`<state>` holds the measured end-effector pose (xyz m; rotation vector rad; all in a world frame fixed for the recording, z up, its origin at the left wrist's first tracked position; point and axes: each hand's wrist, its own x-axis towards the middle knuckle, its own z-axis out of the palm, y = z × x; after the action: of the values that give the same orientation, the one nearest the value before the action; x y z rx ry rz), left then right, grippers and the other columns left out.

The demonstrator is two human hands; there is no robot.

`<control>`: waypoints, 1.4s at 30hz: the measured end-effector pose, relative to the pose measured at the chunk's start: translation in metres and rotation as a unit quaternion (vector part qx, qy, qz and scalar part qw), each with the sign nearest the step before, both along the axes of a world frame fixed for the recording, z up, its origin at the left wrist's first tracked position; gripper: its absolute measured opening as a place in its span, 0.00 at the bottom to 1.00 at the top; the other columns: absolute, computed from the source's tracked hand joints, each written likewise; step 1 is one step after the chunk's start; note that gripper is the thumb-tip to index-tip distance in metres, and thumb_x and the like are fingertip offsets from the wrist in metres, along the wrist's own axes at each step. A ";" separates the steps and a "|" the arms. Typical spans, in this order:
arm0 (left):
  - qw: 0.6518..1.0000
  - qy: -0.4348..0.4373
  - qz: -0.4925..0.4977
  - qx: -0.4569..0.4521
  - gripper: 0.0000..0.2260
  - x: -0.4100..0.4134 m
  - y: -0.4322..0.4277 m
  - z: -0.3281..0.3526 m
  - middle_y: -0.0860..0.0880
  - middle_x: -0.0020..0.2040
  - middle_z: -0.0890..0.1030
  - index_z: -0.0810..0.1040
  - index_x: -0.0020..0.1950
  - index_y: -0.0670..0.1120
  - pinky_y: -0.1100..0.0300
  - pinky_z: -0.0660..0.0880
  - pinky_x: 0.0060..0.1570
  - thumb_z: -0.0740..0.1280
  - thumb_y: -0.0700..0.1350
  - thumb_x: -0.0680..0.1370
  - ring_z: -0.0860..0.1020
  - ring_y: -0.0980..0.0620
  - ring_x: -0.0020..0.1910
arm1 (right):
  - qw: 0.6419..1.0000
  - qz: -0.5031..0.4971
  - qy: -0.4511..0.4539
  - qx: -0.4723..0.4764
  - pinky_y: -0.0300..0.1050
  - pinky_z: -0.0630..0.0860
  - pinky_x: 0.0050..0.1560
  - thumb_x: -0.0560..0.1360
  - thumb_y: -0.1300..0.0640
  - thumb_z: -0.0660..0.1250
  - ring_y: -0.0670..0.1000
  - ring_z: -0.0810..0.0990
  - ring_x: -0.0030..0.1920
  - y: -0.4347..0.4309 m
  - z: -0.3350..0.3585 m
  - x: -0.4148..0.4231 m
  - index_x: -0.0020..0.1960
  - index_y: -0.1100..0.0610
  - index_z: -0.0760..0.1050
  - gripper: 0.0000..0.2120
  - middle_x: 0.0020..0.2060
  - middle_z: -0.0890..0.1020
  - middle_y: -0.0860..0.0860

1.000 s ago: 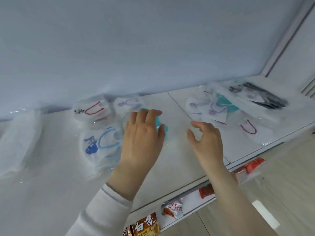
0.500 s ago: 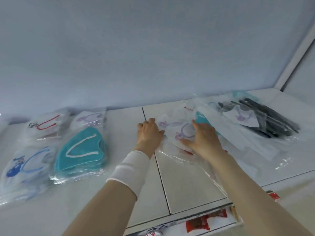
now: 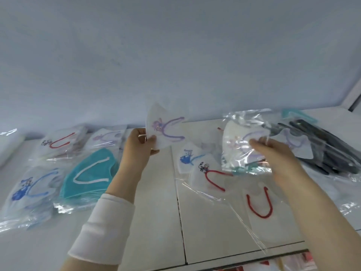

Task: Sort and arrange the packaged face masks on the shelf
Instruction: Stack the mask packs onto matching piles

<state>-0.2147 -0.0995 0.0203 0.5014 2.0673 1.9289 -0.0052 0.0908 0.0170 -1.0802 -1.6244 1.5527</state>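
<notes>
The left hand (image 3: 136, 147) pinches a purple-strap mask pack (image 3: 166, 132) by its lower corner and holds it above the shelf (image 3: 156, 222) at frame centre. The right hand (image 3: 277, 155) grips a second purple-strap pack (image 3: 242, 141) by its clear wrapper, right of centre.

Handling, as judged:
- Each pack is light, thin and limp.
- The film is slick and crinkles, so a one-corner pinch may let the pack droop or slip.
- Grip the film margin, thumb on one face and fingers on the other.

Sorted piles lie at the left: red-strap pile (image 3: 60, 141), purple-strap pile (image 3: 105, 137), teal pile (image 3: 89, 173), blue-strap pile (image 3: 31, 184). Loose packs (image 3: 211, 173) and black masks (image 3: 322, 149) crowd the right. Open room is the bare strip beside the panel seam (image 3: 178, 202). The shelf's front edge crosses the lower right; set packs well back from it.
</notes>
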 end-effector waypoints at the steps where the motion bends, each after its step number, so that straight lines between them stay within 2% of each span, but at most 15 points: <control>1: 1.000 -0.008 -0.005 0.017 0.04 0.003 -0.001 0.003 0.48 0.41 0.76 0.70 0.52 0.41 0.67 0.78 0.33 0.61 0.34 0.79 0.75 0.53 0.38 | 0.997 0.002 0.052 -0.059 0.45 0.71 0.46 0.75 0.60 0.67 0.52 0.75 0.44 0.002 0.006 0.002 0.41 0.56 0.74 0.04 0.40 0.78 0.54; 5: 0.997 -0.035 -0.062 0.032 0.06 0.025 0.010 0.002 0.48 0.38 0.78 0.72 0.45 0.45 0.66 0.78 0.34 0.63 0.34 0.78 0.76 0.54 0.33 | 0.949 0.050 0.206 -0.232 0.40 0.74 0.46 0.75 0.60 0.64 0.49 0.79 0.45 -0.001 0.025 -0.003 0.46 0.56 0.77 0.03 0.44 0.83 0.51; 9: 0.988 -0.051 -0.146 0.023 0.03 0.060 0.035 -0.002 0.43 0.38 0.79 0.74 0.47 0.43 0.58 0.79 0.39 0.65 0.35 0.77 0.77 0.49 0.35 | 0.956 0.117 0.189 -0.190 0.47 0.78 0.50 0.70 0.58 0.66 0.51 0.82 0.46 0.000 0.014 -0.010 0.49 0.59 0.78 0.09 0.45 0.84 0.54; 12: 0.965 -0.156 -0.193 0.080 0.03 0.089 0.051 -0.004 0.49 0.34 0.81 0.74 0.49 0.40 0.61 0.80 0.37 0.63 0.39 0.79 0.78 0.54 0.32 | 0.968 0.037 0.187 -0.162 0.46 0.80 0.44 0.71 0.60 0.68 0.52 0.82 0.44 0.010 -0.003 -0.005 0.47 0.60 0.75 0.06 0.42 0.82 0.54; 14: 0.962 -0.182 -0.190 0.079 0.08 0.101 0.064 -0.006 0.45 0.38 0.81 0.75 0.50 0.40 0.60 0.80 0.38 0.63 0.45 0.79 0.79 0.53 0.36 | 0.982 -0.008 0.152 -0.115 0.47 0.77 0.47 0.70 0.62 0.70 0.53 0.79 0.45 0.013 -0.007 0.002 0.43 0.60 0.74 0.05 0.40 0.80 0.55; 17: 0.980 -0.079 -0.185 -0.008 0.13 0.113 0.087 -0.011 0.42 0.45 0.81 0.75 0.52 0.44 0.58 0.77 0.40 0.69 0.51 0.75 0.80 0.50 0.42 | 0.998 -0.022 0.066 0.013 0.38 0.72 0.40 0.71 0.64 0.71 0.48 0.75 0.39 0.019 -0.008 0.010 0.39 0.56 0.71 0.09 0.35 0.76 0.49; 21: 0.992 -0.007 -0.121 -0.042 0.24 0.122 0.107 -0.006 0.41 0.48 0.82 0.76 0.53 0.43 0.46 0.76 0.49 0.68 0.56 0.64 0.80 0.42 0.46 | 0.992 0.020 0.035 0.122 0.28 0.74 0.41 0.70 0.62 0.72 0.41 0.78 0.42 0.064 -0.002 0.037 0.54 0.60 0.73 0.14 0.45 0.81 0.50; 24: 0.998 -0.043 -0.031 0.036 0.17 0.112 0.099 -0.006 0.42 0.46 0.82 0.78 0.52 0.45 0.49 0.76 0.45 0.71 0.50 0.66 0.80 0.42 0.43 | 0.929 0.025 -0.189 0.318 0.37 0.68 0.61 0.67 0.51 0.75 0.52 0.74 0.60 0.123 -0.004 0.070 0.66 0.60 0.70 0.32 0.60 0.77 0.55; 26: 0.993 -0.057 0.028 0.095 0.06 0.111 0.090 -0.008 0.47 0.40 0.83 0.78 0.49 0.46 0.58 0.77 0.40 0.70 0.42 0.73 0.80 0.49 0.39 | 0.870 0.087 -0.322 0.362 0.47 0.63 0.68 0.64 0.42 0.75 0.57 0.69 0.66 0.144 -0.008 0.085 0.71 0.59 0.64 0.43 0.65 0.73 0.56; 28: 0.989 -0.056 0.082 0.114 0.05 0.116 0.084 -0.013 0.53 0.34 0.83 0.78 0.47 0.48 0.65 0.78 0.34 0.65 0.38 0.77 0.80 0.57 0.33 | 0.849 0.138 -0.347 0.375 0.47 0.62 0.67 0.63 0.40 0.74 0.56 0.68 0.66 0.151 -0.017 0.090 0.72 0.58 0.62 0.44 0.64 0.73 0.56; 30: 0.986 -0.054 0.105 0.116 0.07 0.125 0.080 -0.017 0.55 0.34 0.83 0.78 0.47 0.48 0.66 0.78 0.33 0.64 0.37 0.78 0.81 0.57 0.34 | 0.854 0.136 -0.321 0.386 0.46 0.61 0.65 0.64 0.42 0.75 0.56 0.67 0.64 0.154 -0.024 0.089 0.72 0.58 0.62 0.43 0.63 0.73 0.56; 34: 0.988 -0.060 0.106 0.100 0.07 0.151 0.081 -0.025 0.54 0.34 0.84 0.78 0.46 0.49 0.63 0.79 0.34 0.70 0.41 0.69 0.82 0.55 0.33 | 0.838 0.160 -0.337 0.399 0.49 0.60 0.67 0.62 0.35 0.73 0.57 0.67 0.66 0.165 -0.026 0.086 0.73 0.58 0.59 0.49 0.65 0.71 0.56; 36: 0.989 -0.059 0.106 0.091 0.08 0.159 0.084 -0.027 0.52 0.36 0.84 0.78 0.46 0.49 0.61 0.79 0.33 0.70 0.43 0.67 0.82 0.55 0.34 | 0.839 0.160 -0.335 0.398 0.50 0.65 0.65 0.59 0.33 0.73 0.57 0.70 0.64 0.168 -0.025 0.084 0.71 0.56 0.63 0.48 0.63 0.74 0.54; 39: 0.988 -0.069 0.114 0.075 0.06 0.166 0.090 -0.028 0.47 0.41 0.83 0.78 0.49 0.46 0.58 0.79 0.33 0.68 0.37 0.75 0.82 0.50 0.37 | 0.861 0.135 -0.293 0.392 0.51 0.68 0.61 0.58 0.37 0.76 0.57 0.74 0.58 0.177 -0.026 0.081 0.66 0.56 0.69 0.42 0.57 0.77 0.52; 42: 0.990 -0.074 0.108 0.051 0.08 0.169 0.096 -0.029 0.42 0.48 0.82 0.77 0.56 0.43 0.48 0.79 0.44 0.64 0.37 0.78 0.81 0.41 0.46 | 0.938 0.097 -0.182 0.277 0.46 0.72 0.52 0.65 0.50 0.76 0.52 0.76 0.52 0.176 -0.014 0.082 0.62 0.59 0.71 0.30 0.53 0.77 0.50</control>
<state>-0.0454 -0.0034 -0.0086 0.1520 2.0068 2.1311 0.0765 0.2667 0.0026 -0.9426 -2.2989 0.9269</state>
